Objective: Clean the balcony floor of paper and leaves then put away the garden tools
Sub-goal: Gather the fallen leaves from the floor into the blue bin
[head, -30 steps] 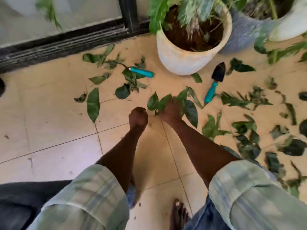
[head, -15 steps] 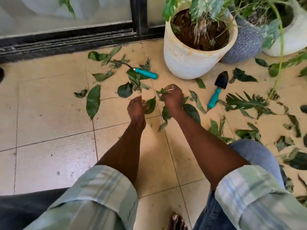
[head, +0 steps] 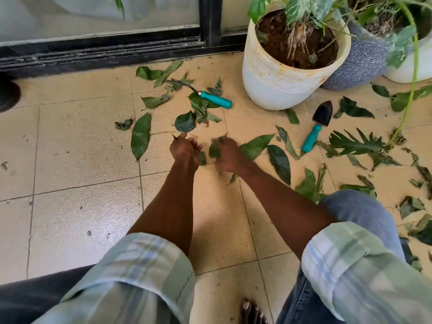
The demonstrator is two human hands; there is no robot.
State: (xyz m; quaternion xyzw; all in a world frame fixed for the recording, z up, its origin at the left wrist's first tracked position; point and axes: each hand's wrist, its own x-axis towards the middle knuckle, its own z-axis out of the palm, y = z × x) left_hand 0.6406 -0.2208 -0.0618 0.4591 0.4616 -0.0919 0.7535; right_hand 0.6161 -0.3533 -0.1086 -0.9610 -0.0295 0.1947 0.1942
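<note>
Gathering leaves off the balcony floor (head: 70, 141)

The left hand (head: 184, 148) is pinching a thin stem (head: 163, 132); the right hand (head: 225, 155) is clutching leaves (head: 214, 149). The rake (head: 210, 98) and trowel (head: 318, 125) are lying by the pot (head: 275, 85).

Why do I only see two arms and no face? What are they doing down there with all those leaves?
The camera sits on the person's head and looks down, so you see only their arms, sleeves and a bare foot. They crouch over a tiled balcony floor. The left hand curls round a thin stem; the right hand, a bit blurry, grips green leaves. More leaves lie scattered about. Two garden tools with teal handles lie there too: a small rake and a trowel, beside a white plant pot.
</note>
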